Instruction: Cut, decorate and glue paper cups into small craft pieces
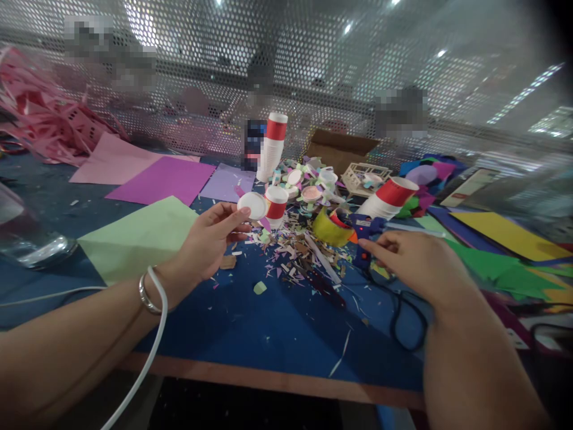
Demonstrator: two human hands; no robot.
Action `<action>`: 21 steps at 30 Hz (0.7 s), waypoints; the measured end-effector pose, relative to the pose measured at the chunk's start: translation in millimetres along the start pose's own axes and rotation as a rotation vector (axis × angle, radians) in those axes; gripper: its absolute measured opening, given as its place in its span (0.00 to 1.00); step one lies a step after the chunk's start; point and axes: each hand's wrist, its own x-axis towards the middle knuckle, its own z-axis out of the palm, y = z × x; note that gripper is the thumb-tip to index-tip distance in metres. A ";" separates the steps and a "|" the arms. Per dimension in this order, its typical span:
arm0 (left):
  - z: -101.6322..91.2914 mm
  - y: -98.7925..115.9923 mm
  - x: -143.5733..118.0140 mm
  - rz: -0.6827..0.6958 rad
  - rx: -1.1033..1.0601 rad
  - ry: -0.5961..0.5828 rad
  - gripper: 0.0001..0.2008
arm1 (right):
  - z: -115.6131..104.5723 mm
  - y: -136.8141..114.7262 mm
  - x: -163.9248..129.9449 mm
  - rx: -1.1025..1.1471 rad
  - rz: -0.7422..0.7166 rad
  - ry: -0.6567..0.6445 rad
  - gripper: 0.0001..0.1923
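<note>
My left hand (203, 239) pinches a small white paper disc (252, 206) between thumb and fingers. Purple paper strips stick out from the disc's upper left and lower right. Just behind it stands a red-and-white paper cup (276, 206). My right hand (409, 263) is closed at the handle of a blue hot glue gun (369, 226), thumb on the near side and the other fingers partly hidden. The gun's orange nozzle points left, beside a yellow tape roll (329, 228). A glue stick (416, 229) reaches out behind the gun.
Paper scraps (290, 251) litter the middle of the blue table (268, 334). Behind are decorated discs (311, 192), a cup stack (274, 149) and a tilted cup stack (389, 197). Coloured sheets (143, 236) lie left and right. A black cord (409, 316) loops below my right hand.
</note>
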 end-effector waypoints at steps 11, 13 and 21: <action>0.6 -0.5 -2.3 -0.031 0.079 -0.069 0.13 | 5.3 -21.8 -12.4 0.309 -0.243 -0.020 0.19; 0.6 -1.3 -2.6 -0.044 0.111 -0.098 0.13 | 8.9 -27.2 -14.4 0.366 -0.339 -0.091 0.18; -0.3 -3.2 -2.0 -0.085 0.105 -0.140 0.11 | 15.4 -30.0 -14.3 0.297 -0.414 -0.238 0.16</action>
